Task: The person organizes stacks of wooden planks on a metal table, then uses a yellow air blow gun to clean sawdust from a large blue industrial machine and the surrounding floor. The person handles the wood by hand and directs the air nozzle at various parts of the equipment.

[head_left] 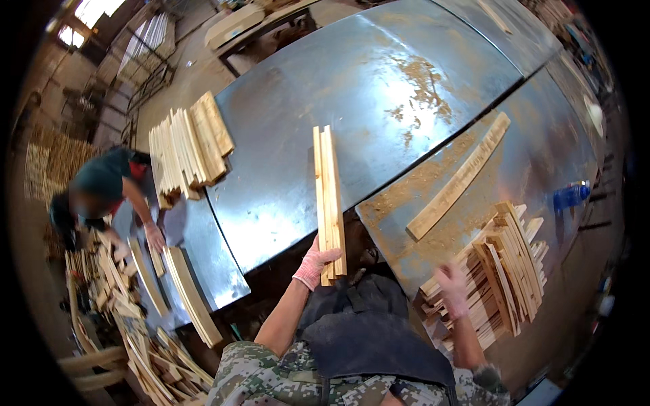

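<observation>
In a pink-and-white work glove, my left hand (315,265) is closed around the near end of a small bundle of pale wooden strips (330,193). The strips point away from me over the metal table's near edge. My right hand (452,287), also gloved, hovers at the left side of a stack of curved wooden slats (518,271). Motion blurs its fingers, so I cannot make out whether they touch a slat. Beyond that hand, a single curved board (460,179) lies on the right-hand metal surface.
Sawdust patches (423,88) mark the metal table (271,115). A pile of wooden pieces (189,142) rests on its left side. At the left, a co-worker (112,179) reaches toward curved boards (189,294). A blue bottle (571,195) is at the right.
</observation>
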`<move>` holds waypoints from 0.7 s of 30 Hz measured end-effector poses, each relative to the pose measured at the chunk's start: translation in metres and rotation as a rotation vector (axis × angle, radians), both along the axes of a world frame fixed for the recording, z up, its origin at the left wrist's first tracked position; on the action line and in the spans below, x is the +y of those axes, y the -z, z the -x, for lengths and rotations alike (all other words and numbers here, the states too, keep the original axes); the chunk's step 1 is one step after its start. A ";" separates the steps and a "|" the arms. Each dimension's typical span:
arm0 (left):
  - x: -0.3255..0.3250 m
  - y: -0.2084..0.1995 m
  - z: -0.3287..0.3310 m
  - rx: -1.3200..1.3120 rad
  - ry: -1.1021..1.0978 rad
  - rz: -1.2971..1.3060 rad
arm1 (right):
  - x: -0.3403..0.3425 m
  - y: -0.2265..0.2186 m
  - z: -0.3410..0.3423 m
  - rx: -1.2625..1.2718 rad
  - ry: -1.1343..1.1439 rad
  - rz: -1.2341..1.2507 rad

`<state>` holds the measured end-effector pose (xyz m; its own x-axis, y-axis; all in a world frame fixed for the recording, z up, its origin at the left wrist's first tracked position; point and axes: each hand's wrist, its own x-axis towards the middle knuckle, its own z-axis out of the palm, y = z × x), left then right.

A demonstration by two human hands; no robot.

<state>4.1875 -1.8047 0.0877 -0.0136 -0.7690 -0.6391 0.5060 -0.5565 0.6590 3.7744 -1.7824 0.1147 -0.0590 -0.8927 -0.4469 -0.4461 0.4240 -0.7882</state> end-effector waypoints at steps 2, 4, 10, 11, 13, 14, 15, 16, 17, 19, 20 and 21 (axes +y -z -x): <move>0.018 -0.004 -0.008 0.005 -0.025 0.016 | -0.046 -0.013 -0.101 -0.325 -0.160 -0.051; 0.041 -0.030 -0.013 0.035 -0.063 0.053 | -0.068 -0.033 -0.200 -0.337 -0.265 -0.005; 0.111 -0.044 -0.051 -0.505 0.005 0.217 | -0.052 -0.014 -0.368 -0.723 -0.186 -0.252; 0.124 -0.056 -0.068 -0.557 0.024 0.185 | -0.034 -0.012 -0.382 -0.759 -0.198 -0.195; 0.164 -0.118 -0.099 -0.626 0.075 0.011 | 0.006 -0.020 -0.406 -0.886 -0.208 -0.184; 0.194 -0.122 -0.111 -0.687 0.016 0.043 | 0.036 -0.033 -0.419 -0.890 -0.311 -0.153; 0.224 -0.126 -0.120 -0.751 -0.044 0.083 | 0.055 -0.047 -0.432 -0.897 -0.411 -0.113; 0.252 -0.111 -0.120 -0.887 -0.152 0.173 | 0.075 -0.057 -0.444 -0.922 -0.516 -0.077; 0.272 -0.101 -0.121 -1.018 -0.240 0.275 | 0.092 -0.066 -0.452 -0.941 -0.602 -0.023; 0.310 -0.095 -0.132 -1.075 -0.401 0.356 | 0.131 -0.086 -0.475 -0.917 -0.729 -0.026; 0.324 -0.086 -0.135 -1.139 -0.468 0.363 | 0.150 -0.099 -0.485 -0.895 -0.796 -0.053; 0.337 -0.091 -0.143 -1.213 -0.524 0.377 | 0.168 -0.110 -0.497 -0.883 -0.854 -0.072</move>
